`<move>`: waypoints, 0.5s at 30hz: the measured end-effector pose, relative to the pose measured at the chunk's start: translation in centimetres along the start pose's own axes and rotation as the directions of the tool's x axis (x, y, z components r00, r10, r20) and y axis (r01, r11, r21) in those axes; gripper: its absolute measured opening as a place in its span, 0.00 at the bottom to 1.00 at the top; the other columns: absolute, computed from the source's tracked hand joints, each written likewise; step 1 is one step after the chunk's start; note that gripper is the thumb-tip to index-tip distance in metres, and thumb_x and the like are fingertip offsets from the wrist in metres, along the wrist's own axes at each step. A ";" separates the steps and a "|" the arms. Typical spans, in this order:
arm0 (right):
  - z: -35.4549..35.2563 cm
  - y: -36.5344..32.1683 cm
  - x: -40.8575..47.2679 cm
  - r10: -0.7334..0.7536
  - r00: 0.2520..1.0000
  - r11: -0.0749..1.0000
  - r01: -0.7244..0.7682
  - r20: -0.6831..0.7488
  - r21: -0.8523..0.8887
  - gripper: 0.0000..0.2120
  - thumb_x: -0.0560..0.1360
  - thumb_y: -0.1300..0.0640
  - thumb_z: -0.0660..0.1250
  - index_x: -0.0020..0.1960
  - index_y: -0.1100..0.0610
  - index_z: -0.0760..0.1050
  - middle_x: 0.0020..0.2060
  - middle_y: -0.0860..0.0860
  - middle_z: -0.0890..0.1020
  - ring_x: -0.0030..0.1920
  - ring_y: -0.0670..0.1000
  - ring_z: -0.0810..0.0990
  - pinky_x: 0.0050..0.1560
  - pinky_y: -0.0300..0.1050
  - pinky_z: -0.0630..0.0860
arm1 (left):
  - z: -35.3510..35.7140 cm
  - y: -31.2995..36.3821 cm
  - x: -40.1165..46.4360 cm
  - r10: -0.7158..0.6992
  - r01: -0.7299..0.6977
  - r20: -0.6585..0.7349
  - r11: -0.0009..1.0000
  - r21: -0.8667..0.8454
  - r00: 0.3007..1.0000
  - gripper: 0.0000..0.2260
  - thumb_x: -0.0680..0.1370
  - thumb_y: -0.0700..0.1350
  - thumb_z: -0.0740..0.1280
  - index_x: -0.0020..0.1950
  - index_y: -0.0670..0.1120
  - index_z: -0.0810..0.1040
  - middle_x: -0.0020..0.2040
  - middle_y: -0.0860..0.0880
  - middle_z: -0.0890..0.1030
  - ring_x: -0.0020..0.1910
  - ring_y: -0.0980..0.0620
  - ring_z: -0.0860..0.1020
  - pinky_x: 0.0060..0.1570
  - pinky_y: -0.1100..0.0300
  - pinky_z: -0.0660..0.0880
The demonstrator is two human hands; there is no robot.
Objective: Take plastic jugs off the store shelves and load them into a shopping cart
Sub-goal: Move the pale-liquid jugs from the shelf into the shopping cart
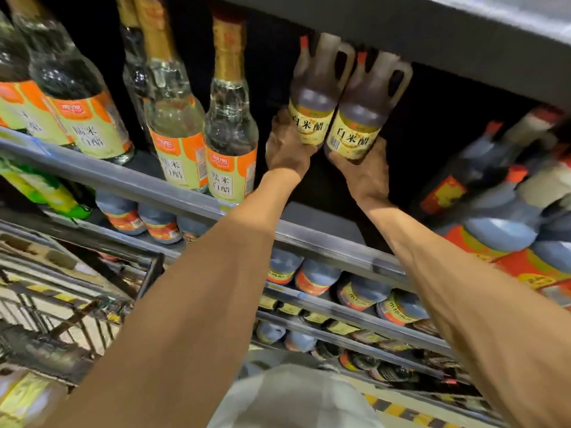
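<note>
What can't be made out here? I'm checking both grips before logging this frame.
- Left hand: fingers hidden behind the left jug, head view.
- Right hand: palm side hidden under the right jug.
- Jug bases: covered by the hands.
- Cart: blurred, cut off by the left edge; contents unclear.
- Shelf price tags: too small and blurred to read.

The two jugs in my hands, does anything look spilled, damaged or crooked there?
Nothing stands out. The left hand and right hand each grip a capped jug, left jug and right jug, by the base. They lean only because they are being lifted; no leak shows.
</note>
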State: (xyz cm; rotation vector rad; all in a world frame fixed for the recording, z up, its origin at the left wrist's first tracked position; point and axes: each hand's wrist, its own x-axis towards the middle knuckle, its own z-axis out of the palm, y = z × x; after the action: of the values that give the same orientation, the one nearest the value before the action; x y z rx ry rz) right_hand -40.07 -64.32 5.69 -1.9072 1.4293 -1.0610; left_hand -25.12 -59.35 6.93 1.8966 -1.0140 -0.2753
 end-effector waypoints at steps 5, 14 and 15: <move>0.9 1.4 0.0 -0.077 0.996 0.995 0.080 -0.055 0.053 0.39 0.69 0.39 0.78 0.72 0.55 0.68 0.63 0.47 0.81 0.63 0.45 0.79 0.61 0.39 0.74 | 1.0 -0.7 0.3 0.012 -0.011 -0.030 1.000 0.023 0.999 0.40 0.74 0.49 0.76 0.80 0.42 0.60 0.76 0.42 0.68 0.74 0.43 0.69 0.69 0.51 0.69; 1.4 1.8 0.2 -0.079 0.996 0.995 0.081 -0.031 0.055 0.40 0.69 0.36 0.77 0.73 0.51 0.67 0.64 0.46 0.82 0.63 0.45 0.81 0.63 0.42 0.76 | 1.7 -1.1 0.2 0.040 -0.037 -0.052 0.998 0.056 0.998 0.41 0.74 0.47 0.76 0.81 0.41 0.58 0.76 0.40 0.65 0.74 0.40 0.67 0.69 0.48 0.68; 1.4 1.9 0.2 -0.072 0.997 0.996 0.073 -0.026 0.044 0.40 0.70 0.37 0.77 0.74 0.51 0.66 0.64 0.46 0.82 0.63 0.46 0.81 0.62 0.41 0.75 | 1.8 -1.2 0.2 0.043 -0.040 -0.052 0.998 0.055 0.998 0.41 0.74 0.47 0.76 0.81 0.41 0.58 0.76 0.40 0.66 0.74 0.41 0.67 0.69 0.47 0.69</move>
State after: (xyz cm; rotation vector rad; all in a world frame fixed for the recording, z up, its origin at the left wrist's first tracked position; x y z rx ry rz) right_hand -39.88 -65.15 3.45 -1.9336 1.3471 -1.1446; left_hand -25.37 -60.33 5.06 1.9189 -1.0330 -0.1734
